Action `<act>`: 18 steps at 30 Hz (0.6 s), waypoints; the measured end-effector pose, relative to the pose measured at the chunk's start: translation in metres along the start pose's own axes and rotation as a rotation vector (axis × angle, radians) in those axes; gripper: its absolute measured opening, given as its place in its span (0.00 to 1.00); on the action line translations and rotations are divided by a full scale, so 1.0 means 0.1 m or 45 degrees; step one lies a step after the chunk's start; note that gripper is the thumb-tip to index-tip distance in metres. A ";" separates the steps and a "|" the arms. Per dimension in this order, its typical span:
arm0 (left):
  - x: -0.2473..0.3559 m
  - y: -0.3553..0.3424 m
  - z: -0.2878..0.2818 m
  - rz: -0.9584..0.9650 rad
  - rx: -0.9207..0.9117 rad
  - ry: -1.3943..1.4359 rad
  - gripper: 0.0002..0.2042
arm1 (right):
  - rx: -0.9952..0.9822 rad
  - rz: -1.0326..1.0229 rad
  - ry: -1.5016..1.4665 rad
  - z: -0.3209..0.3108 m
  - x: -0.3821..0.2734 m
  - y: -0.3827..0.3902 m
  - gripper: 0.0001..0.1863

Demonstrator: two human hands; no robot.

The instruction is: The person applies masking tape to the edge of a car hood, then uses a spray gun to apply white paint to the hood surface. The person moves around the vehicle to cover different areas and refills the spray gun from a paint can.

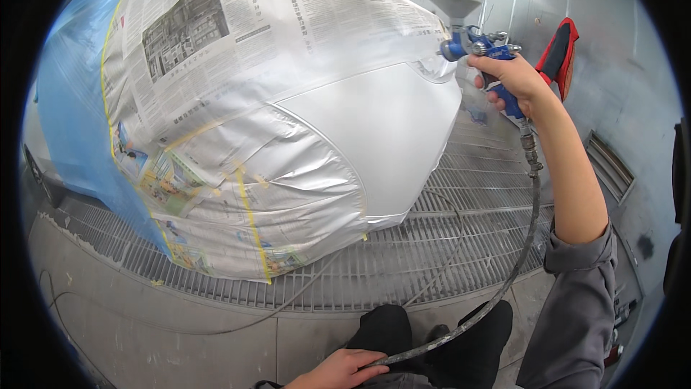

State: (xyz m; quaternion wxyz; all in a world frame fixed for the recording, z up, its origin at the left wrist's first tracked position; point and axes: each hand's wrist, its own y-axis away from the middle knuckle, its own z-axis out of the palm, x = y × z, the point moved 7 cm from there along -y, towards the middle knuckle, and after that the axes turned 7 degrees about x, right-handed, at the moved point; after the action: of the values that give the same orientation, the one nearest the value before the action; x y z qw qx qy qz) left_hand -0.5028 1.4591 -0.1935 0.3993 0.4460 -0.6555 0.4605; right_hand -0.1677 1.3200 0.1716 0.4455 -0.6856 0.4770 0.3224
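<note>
Within right hand (pixel 520 81): blue spray gun (pixel 497 51), upright.

Bright, diffuse light fills the fisheye-bowed view, though the newspaper (pixel 338 18) seems slightly hazy.

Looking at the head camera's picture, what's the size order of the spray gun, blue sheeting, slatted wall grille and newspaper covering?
Largest to smallest, as they look:
1. Newspaper covering
2. Blue sheeting
3. Spray gun, its cup cut off by the top edge
4. Slatted wall grille
</note>
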 end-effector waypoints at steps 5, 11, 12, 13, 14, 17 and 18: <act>-0.09 -0.19 0.05 -0.029 0.066 -0.041 0.14 | 0.330 -0.062 0.094 -0.73 0.28 -0.23 0.14; -1.23 0.17 -0.06 -0.166 0.164 -0.547 0.16 | 0.481 0.014 -0.375 -0.82 1.86 0.73 0.14; -1.35 0.25 -0.08 -0.224 0.137 -0.617 0.16 | 0.491 0.040 -0.405 -0.73 2.20 1.00 0.14; -1.44 0.30 -0.09 -0.267 0.113 -0.688 0.17 | 0.507 0.054 -0.435 -0.68 2.46 1.25 0.14; -1.51 0.34 -0.10 -0.285 0.101 -0.683 0.17 | 0.512 0.107 -0.485 -0.66 2.80 1.45 0.13; -1.57 0.41 -0.11 -0.286 0.047 -0.669 0.17 | 0.481 0.331 -0.563 -0.52 3.64 1.90 0.13; -1.58 0.41 -0.10 -0.310 0.028 -0.671 0.17 | 0.488 0.383 -0.614 -0.45 3.83 1.98 0.12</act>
State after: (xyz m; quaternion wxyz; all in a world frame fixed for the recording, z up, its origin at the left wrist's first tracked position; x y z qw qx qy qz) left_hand -0.4965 1.5100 -0.3484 0.2627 0.6300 -0.6732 0.2845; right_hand -0.2247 1.1085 -0.2026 0.6136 -0.4153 0.5056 0.4420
